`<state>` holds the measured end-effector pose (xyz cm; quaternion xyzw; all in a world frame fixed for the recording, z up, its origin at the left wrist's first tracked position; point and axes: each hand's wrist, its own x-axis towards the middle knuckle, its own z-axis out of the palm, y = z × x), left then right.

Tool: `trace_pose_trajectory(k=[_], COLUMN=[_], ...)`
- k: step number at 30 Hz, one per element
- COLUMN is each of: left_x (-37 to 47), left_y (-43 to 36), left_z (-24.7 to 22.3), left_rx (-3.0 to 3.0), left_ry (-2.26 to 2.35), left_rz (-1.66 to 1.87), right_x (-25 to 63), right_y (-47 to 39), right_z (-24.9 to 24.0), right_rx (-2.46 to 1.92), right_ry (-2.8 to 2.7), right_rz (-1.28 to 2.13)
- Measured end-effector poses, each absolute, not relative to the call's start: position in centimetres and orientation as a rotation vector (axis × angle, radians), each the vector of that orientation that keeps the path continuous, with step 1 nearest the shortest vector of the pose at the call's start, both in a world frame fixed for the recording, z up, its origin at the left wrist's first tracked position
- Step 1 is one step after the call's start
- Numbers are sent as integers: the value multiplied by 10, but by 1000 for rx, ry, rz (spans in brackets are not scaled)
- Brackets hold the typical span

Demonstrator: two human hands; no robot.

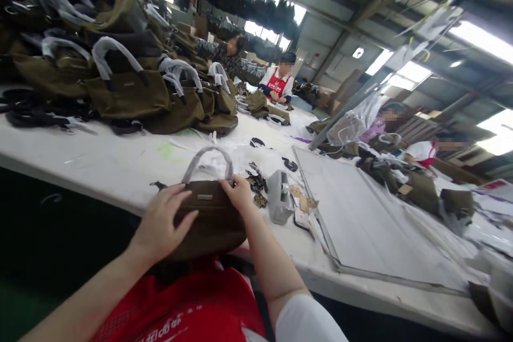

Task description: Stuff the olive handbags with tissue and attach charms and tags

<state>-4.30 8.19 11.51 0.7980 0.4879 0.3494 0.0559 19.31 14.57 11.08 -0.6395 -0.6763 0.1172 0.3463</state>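
Bag [214, 224] sits right between the hands, olive-brown, its long axis running crosswise from one to the other, handle [230, 164] arching up beyond the fingers. Left hand [158, 224] lies spread over the near-left upper corner, thumb apart; right hand [240, 193] pinches narrow at the handle's right base. Both touch it, neither nearer.

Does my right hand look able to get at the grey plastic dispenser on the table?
Probably yes. The right hand would have to leave the bag, but the grey plastic dispenser stands close by on its right, with only low leopard-print scraps near the way.
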Motion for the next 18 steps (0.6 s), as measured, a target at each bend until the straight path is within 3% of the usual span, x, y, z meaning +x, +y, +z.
trace_pose_trajectory(k=[7,12,18], left_x=[-3,-5,1], left_y=[80,89,105], left_z=[13,6,8], left_rx=[2669,2663,2610], left_ry=[1552,1595,1642], left_rz=[559,394,336], right_x=[202,218,242], right_y=[169,154,58], right_z=[69,71,85], right_rx=[-1766,-1753,-1567], right_ry=[-1812,-1761,-1608], right_rz=[309,303,321])
